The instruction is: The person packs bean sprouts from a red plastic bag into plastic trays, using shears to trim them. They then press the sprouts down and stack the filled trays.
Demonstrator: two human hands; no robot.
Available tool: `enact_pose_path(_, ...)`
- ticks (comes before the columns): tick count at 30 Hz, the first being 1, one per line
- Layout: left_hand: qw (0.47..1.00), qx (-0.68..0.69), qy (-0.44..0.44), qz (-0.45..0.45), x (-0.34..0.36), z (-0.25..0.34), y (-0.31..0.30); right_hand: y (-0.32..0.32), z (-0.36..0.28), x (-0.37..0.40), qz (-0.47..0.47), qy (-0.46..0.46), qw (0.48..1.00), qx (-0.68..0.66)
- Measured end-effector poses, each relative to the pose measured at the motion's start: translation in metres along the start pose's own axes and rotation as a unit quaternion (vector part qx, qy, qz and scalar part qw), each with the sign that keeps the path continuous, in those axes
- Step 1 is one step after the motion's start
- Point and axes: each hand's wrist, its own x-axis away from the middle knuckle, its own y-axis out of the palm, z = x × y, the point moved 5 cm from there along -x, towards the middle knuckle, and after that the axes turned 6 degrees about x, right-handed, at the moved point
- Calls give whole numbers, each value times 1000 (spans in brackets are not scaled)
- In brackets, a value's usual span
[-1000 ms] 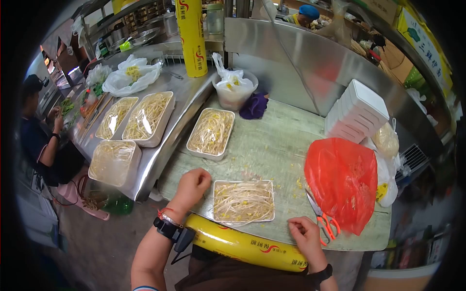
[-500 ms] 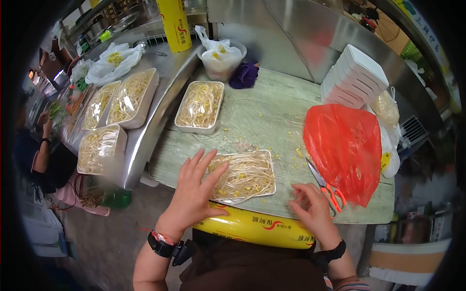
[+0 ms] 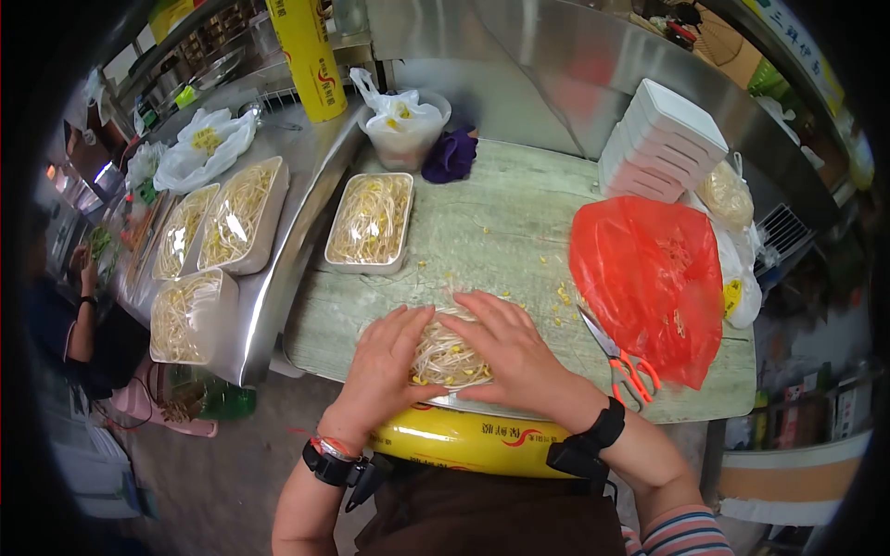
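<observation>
Two sides covered: my left hand (image 3: 382, 360) and right hand (image 3: 515, 358) lay over the bean sprouts (image 3: 449, 358).

In the head view, both hands were spread, curved round the heap, fingers loose and pinching nothing that I could see. The sprouts sat in a white tray (image 3: 451, 401), mostly hidden under my palms, at the near edge of the desk (image 3: 505, 227), just beyond the yellow roll (image 3: 464, 443). I judged the step in hand as patting loose strands together; the next move called for light, even pressure from both sides.
</observation>
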Motion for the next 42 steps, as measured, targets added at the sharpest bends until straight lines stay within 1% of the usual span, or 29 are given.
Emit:
enact_pose_path(2,1000,5,-2,3,-2,-2,4,5,9,-3,22,10,1000,-18)
enact_pose_path(7,1000,7,-5,8,-2,-6,8,23,23,-1,39,13,999,-29)
enact_pose_path(9,999,4,-29,-14,-5,-4,8,26,27,3,47,21,998,-26)
enact_pose_path(11,1000,10,-2,-16,-2,-5,7,31,27,4,40,13,999,-18)
enact_pose_path(13,1000,-10,-7,-26,-3,-9,9,34,28,4,50,0,998,-22)
enact_pose_path(15,1000,15,5,-20,3,-12,10,41,31,5,61,-2,998,-24)
enact_pose_path(16,999,22,21,-16,6,-13,12,40,33,7,73,16,997,-4)
enact_pose_path(17,999,26,30,-10,10,-15,13,42,32,6,68,10,998,-13)
enact_pose_path(18,999,1,48,-22,12,-15,14,42,32,7,62,-1,998,-26)
enact_pose_path(19,998,-1,58,-23,11,-15,17,40,32,9,70,2,997,-21)
enact_pose_path(21,998,52,30,-15,13,-18,16,39,29,7,58,3,998,-37)
enact_pose_path(22,999,39,12,-19,12,-21,18,38,28,7,59,-9,997,-44)
enact_pose_path(23,1000,24,-2,-9,14,-22,19,38,30,7,48,7,998,-38)
enact_pose_path(24,1000,15,1,-14,11,-19,19,39,29,5,36,17,999,-31)
enact_pose_path(25,1000,7,5,-20,8,-16,18,38,25,3,36,-8,998,-42)
enact_pose_path(27,1000,-13,-2,-15,6,-15,16,32,26,6,47,20,998,-34)
enact_pose_path(28,1000,-9,-4,-13,6,-14,16,26,19,6,44,5,998,-41)
enact_pose_path(30,1000,-4,-6,-2,8,-5,10,7,12,7,72,32,997,-23)
enact_pose_path(31,1000,-7,-14,4,10,-3,5,1,9,7,68,23,997,-27)
enact_pose_path(33,1000,9,4,28,16,6,-5,-5,5,10,29,23,999,20)
enact_pose_path(34,999,22,-5,47,20,12,-11,-7,-1,14,19,22,1000,12)
enact_pose_path(35,999,25,-16,45,32,10,-9,-11,-8,17,24,6,999,38)
enact_pose_path(36,994,54,-50,85,40,1,-11,-16,-9,18,35,-10,997,72)
enact_pose_path(37,986,84,-80,123,47,-7,-11,-17,-7,23,34,-8,997,76)
enact_pose_path(38,982,39,-76,166,54,-9,-10,-19,-5,32,48,-19,997,52)
enact_pose_path(39,982,48,-74,165,60,-14,-6,-21,-4,44,59,-29,997,27)
enact_pose_path(40,960,142,-152,190,69,-30,-5,-20,1,56,55,-24,998,32)
enact_pose_path(41,921,234,-229,210,76,-46,-2,-22,13,68,85,37,996,19)
enact_pose_path(42,918,236,-230,223,76,-50,-4,-24,26,81,115,96,989,6)
